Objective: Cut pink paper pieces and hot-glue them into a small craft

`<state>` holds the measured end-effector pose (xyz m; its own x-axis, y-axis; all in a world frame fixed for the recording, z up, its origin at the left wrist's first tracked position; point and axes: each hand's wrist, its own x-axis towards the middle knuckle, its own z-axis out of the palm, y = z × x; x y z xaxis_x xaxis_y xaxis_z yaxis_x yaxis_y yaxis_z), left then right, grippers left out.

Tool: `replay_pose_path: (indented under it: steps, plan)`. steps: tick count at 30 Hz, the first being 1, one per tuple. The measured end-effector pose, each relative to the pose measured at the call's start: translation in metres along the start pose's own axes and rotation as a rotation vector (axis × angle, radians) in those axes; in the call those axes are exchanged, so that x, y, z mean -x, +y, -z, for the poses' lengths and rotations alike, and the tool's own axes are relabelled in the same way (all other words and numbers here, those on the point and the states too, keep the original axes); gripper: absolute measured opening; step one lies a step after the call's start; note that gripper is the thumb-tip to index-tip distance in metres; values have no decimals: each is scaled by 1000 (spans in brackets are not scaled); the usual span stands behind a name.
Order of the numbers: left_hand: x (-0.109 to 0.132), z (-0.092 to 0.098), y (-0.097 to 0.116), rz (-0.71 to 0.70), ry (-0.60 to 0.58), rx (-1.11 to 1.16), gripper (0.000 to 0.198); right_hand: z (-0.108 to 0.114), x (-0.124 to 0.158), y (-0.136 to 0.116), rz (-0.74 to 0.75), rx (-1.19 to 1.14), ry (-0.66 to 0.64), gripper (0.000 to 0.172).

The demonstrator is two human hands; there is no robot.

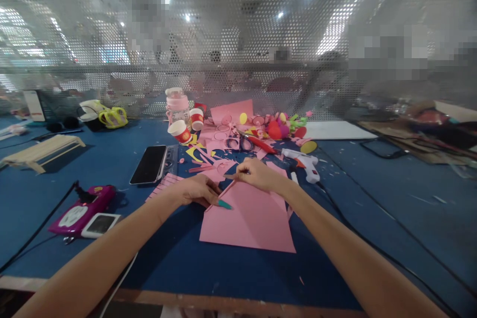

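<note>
Narrow and pinching, the grip of the right hand (257,174) bears on the upper end of a folded-looking edge of a pink sheet (249,218), thumb and forefinger close together. Lower along that same edge, the left hand (203,190) holds the paper too, its fingers bent over the fold. A teal tip (225,204) shows at the left hand, lying over the sheet; whether it is a nail or a small held piece, I cannot tell.

The pink sheet lies at the near middle of the blue desk (179,263), its broad lower part spread towards the person. Just beyond the hands is a loose heap of pink scraps (219,135), with a red-handled tool (261,143) resting among them and a yellow disc (308,146) at the heap's right side. A white glue gun (309,165) lies to the right of the right hand, its dark cord (337,213) running towards the near right.

Left of the scraps, two red-and-white paper cups stand or lean near a pink-topped bottle (178,104). Nearer, a dark-screened phone (149,165) lies flat, and a striped pink piece (164,184) is partly hidden by the left forearm. Farther left are a purple device (84,208), a small white-framed device (100,225) touching or just beside it, and a pale slatted model (48,150). A perforated panel (223,35) rises behind the desk.
</note>
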<state>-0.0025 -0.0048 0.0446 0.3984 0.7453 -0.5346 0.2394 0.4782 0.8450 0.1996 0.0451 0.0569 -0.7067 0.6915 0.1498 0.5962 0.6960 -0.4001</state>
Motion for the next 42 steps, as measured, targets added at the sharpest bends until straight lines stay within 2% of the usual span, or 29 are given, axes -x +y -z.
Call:
replay_pose_path:
  steps: [10,17,24,29,35,38,40,42]
  plan:
    - [2,-3,1,-6,22,11,32,0,2,-1,44,-22,2,32]
    - [1,-3,0,-13,14,-4,35,4,3,-11,37,8,42,32]
    - [3,-3,3,-122,70,-61,42,5,3,-7,17,128,67,25]
    - [1,-1,3,-243,104,-93,35,11,5,-9,-50,172,106,31]
    - [-3,5,0,-304,126,-94,27,8,4,-5,-82,163,161,39]
    - [-5,7,0,-322,151,-86,28,8,3,-3,-112,173,250,34]
    - [-6,7,-1,-332,191,-61,32,11,3,-2,-179,210,396,32]
    - [-8,7,-2,-334,235,-20,37,18,6,-1,-325,286,582,36]
